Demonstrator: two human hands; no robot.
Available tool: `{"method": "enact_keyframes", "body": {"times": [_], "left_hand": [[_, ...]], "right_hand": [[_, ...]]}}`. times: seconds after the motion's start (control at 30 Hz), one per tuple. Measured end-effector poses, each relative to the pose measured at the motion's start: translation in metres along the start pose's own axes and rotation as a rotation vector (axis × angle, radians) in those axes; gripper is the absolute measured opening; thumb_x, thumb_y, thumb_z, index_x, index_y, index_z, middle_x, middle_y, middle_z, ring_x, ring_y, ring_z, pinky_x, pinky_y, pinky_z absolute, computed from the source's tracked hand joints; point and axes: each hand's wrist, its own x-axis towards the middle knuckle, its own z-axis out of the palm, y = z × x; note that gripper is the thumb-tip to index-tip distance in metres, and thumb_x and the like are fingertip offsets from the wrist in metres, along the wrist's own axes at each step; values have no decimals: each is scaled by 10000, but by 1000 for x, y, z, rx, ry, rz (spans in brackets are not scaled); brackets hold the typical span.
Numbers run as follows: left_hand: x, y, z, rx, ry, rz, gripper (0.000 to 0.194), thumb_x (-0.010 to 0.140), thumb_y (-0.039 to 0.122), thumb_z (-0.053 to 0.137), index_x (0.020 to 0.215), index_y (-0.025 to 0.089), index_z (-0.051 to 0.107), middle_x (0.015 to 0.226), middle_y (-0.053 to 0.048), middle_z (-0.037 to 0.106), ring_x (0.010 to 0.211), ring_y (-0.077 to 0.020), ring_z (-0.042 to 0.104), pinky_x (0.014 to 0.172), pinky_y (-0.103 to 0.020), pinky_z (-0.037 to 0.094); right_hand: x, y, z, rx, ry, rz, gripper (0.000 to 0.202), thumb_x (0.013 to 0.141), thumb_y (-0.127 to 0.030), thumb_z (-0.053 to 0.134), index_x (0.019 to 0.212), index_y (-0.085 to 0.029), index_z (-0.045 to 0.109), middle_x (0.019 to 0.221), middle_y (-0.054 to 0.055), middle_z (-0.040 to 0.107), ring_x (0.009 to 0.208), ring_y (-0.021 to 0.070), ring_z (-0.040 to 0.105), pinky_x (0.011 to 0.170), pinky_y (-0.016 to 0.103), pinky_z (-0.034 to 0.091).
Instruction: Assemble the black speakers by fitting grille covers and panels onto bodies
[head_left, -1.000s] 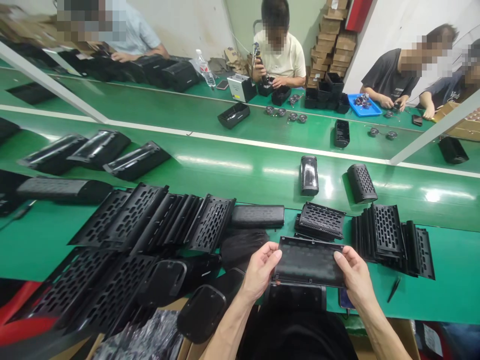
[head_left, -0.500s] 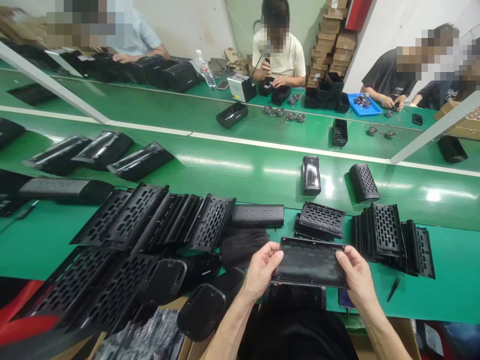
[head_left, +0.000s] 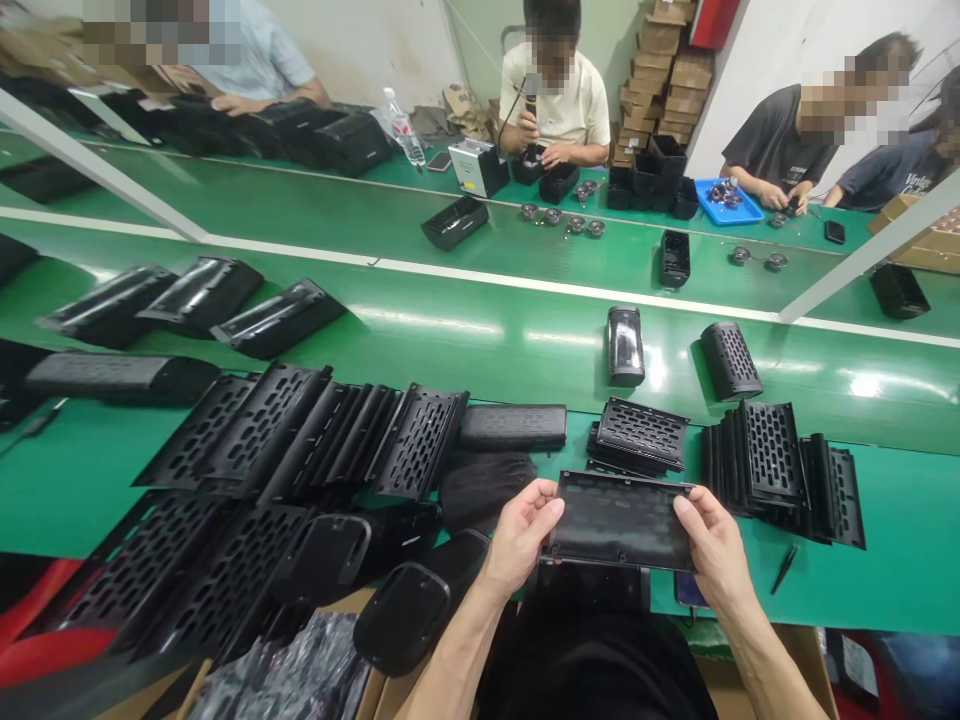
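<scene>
Between my hands is a black speaker grille panel [head_left: 619, 525] with dark mesh over its slots, held up in front of my body. My left hand [head_left: 525, 530] pinches its left end, thumb on the face. At the opposite end, my right hand [head_left: 709, 535] grips the edge the same way. Just beyond the panel lies a small stack of slotted grilles [head_left: 641, 437]. A heap of dark mesh cloth [head_left: 484, 490] is on the bench left of it, below a covered grille [head_left: 514, 427]. Part of a black casing shows beneath the held panel.
Many slotted grilles [head_left: 262, 420] cover the left bench, with black speaker housings [head_left: 409, 615] near me. More grilles [head_left: 772, 460] and tweezers [head_left: 784, 568] are at right. Speaker bodies [head_left: 625, 345] sit on the green conveyor [head_left: 480, 340]. Several co-workers sit across it.
The held panel stays between my hands and is tilted slightly differently. The whole view has shifted a little. Across the line, a co-worker's hand with a tool has moved slightly.
</scene>
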Motion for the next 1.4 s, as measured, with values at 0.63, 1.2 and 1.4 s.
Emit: {"method": "enact_keyframes", "body": {"times": [0.63, 1.2, 1.4], "left_hand": [[-8, 14, -1, -93, -114, 111, 363, 794, 425, 840, 1001, 166, 693, 885, -55, 724, 796, -195, 680, 773, -316, 535], [-9, 8, -3, -251, -220, 91, 894, 550, 710, 906, 1241, 205, 646, 1216, -149, 703, 1126, -368, 680, 932, -456, 571], [1, -7, 16, -236, -321, 110, 1035, 525, 624, 962, 1407, 232, 587, 1289, -159, 695, 1299, -407, 599, 1106, -543, 471]], "right_hand": [[-4, -7, -4, -59, -47, -140, 395, 725, -561, 882, 925, -264, 715, 843, 11, 726, 694, 177, 624, 644, 283, 515], [-7, -17, 11, 79, -7, -84, 429, 632, -544, 934, 888, -280, 713, 837, 12, 752, 801, 241, 731, 722, 358, 616], [-4, 1, 22, 146, 21, -16, 455, 598, -514, 964, 922, -297, 731, 862, -10, 742, 828, 197, 707, 784, 308, 613]]}}
